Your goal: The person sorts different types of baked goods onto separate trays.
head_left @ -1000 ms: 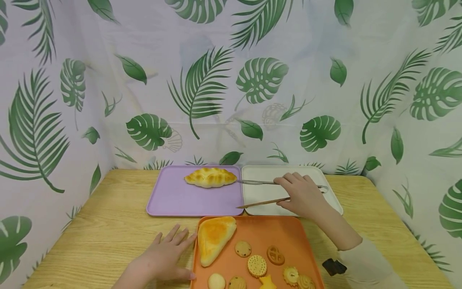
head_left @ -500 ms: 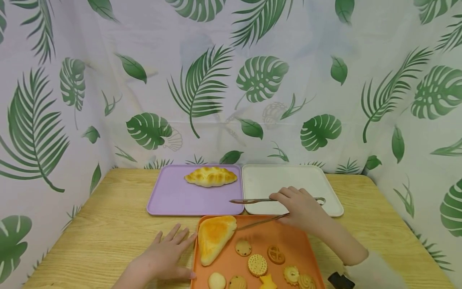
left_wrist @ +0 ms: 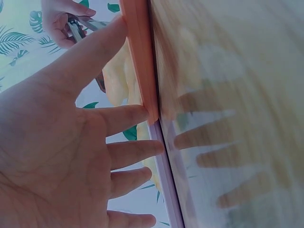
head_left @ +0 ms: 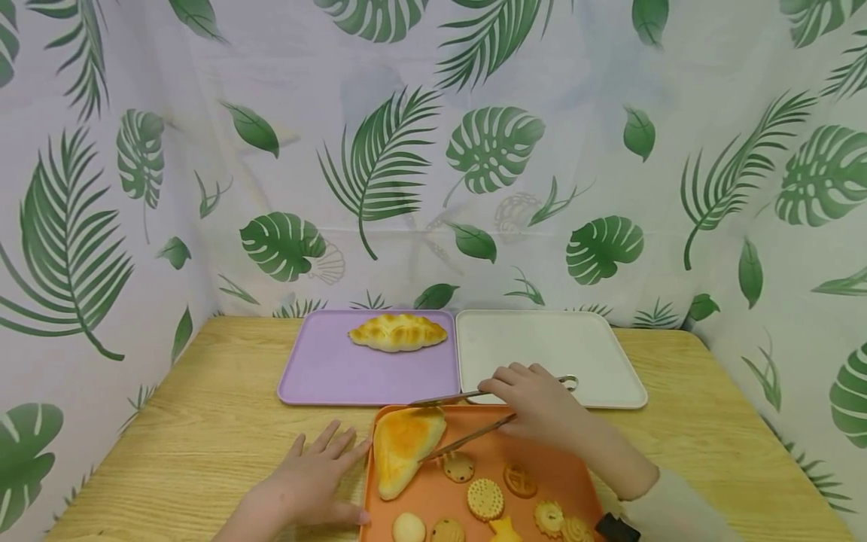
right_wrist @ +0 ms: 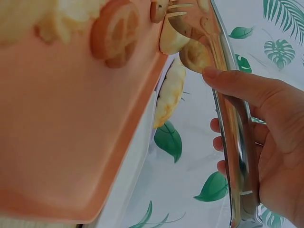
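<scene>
My right hand [head_left: 538,406] grips metal tongs [right_wrist: 235,152], thumb on one arm and fingers wrapped round the other. The spread tongs reach left over the orange tray [head_left: 555,470]. One tip lies at the right edge of a triangular bread [head_left: 405,448], the other passes over its far end. The bread sits in the tray's far left corner. My left hand [head_left: 305,482] lies spread beside that tray, with straight fingers; in the left wrist view, thumb and forefinger tips touch the orange side wall [left_wrist: 140,61].
Several biscuits lie on the orange tray, among them a round dotted biscuit [head_left: 485,500] and a pretzel-shaped one [head_left: 520,480]. Behind it stand a purple tray [head_left: 325,376] bearing a braided bread [head_left: 398,333] and a white tray [head_left: 542,339]. A leaf-patterned cloth [head_left: 406,188] encloses the wooden table [head_left: 203,421].
My right hand has brought the tongs from beside the braided bread toward me and slightly left, to the triangular bread. The left hand stays in place.
</scene>
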Available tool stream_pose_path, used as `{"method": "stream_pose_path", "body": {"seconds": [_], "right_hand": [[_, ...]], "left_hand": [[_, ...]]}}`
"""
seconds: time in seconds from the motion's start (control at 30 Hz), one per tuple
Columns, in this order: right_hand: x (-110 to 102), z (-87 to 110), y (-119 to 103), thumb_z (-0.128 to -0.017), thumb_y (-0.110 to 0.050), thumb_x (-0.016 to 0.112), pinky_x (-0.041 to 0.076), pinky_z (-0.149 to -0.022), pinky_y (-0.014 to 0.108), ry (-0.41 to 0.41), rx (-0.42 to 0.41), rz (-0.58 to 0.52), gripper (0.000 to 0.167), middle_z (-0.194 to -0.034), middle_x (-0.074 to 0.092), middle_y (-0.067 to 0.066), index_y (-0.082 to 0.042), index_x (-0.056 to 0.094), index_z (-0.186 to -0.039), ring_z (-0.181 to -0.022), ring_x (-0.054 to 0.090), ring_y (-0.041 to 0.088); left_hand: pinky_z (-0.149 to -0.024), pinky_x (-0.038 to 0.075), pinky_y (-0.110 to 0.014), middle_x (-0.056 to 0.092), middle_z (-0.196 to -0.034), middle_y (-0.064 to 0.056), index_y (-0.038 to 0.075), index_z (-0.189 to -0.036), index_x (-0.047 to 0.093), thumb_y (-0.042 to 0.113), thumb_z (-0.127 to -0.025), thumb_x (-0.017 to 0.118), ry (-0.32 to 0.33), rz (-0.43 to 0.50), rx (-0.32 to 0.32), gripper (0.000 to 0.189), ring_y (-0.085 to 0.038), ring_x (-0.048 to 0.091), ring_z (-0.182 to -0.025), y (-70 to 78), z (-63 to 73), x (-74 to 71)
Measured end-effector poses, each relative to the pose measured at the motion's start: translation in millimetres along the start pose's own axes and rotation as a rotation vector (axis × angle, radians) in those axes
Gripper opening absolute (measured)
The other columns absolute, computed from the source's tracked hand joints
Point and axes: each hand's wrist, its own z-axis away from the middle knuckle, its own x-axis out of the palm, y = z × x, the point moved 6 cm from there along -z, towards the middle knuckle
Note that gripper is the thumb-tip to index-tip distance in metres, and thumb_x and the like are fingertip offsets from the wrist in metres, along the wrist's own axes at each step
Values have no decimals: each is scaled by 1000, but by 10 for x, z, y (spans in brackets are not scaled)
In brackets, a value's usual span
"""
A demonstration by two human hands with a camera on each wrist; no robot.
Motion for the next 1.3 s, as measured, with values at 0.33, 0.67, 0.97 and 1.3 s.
{"method": "stream_pose_path", "body": {"seconds": [0.33,0.67,0.97,1.3], "right_hand": [[-15,-84,-59,-69,-23,85,48,-71,32,6,-77,68,42,-92,62,-6,-18,70,-108,-86,57,14],[4,-97,-101,-70,-28,85,39,-67,26,41,-142,156,32,-83,58,-10,-23,67,-96,-81,52,12],[-37,-32,-85,-65,-24,86,33,-63,23,140,-151,188,31,-75,52,-9,-22,65,-88,-74,49,11],[-234,34,116,-64,-19,89,46,-67,30,186,-77,150,35,-83,62,-7,-19,70,-94,-78,56,14]], "left_hand": [[-111,14,-75,31,-159,-15,20,-152,36,68,-73,69,-4,-14,-6,97,-40,15,-150,-1,0,12],[-111,12,-74,29,-159,-15,21,-152,35,68,-74,68,-8,-10,-8,98,-40,13,-151,-13,-17,31],[-112,13,-73,30,-159,-14,20,-152,36,68,-73,69,-7,-16,-17,98,-39,14,-151,-1,-7,21],[-112,13,-73,30,-159,-13,21,-152,35,68,-73,69,-13,-3,-24,98,-39,13,-151,4,-3,11]]}}
